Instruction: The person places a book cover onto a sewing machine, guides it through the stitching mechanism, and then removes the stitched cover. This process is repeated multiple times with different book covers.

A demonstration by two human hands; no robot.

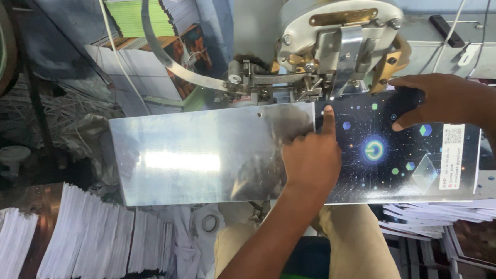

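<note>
Here, a dark booklet with a glowing ring and small hexagons on its cover lies flat on the right end of a shiny metal plate, directly below the stitching head of a stapling machine. The left hand rests on the booklet's left edge, where cover meets bare plate; its index finger is extended toward the machine head and the other fingers are curled under, holding nothing. The right hand lies near the booklet's far right corner, fingers spread flat and pressing the cover down, thumb pointing inward. A curved metal strip runs from the upper left into the machine. Fanned stacks of white sheets lie below the plate's near left corner, and more sheets sit under its near right corner. Whether the booklet's spine sits exactly under the head is hard to tell.
</note>
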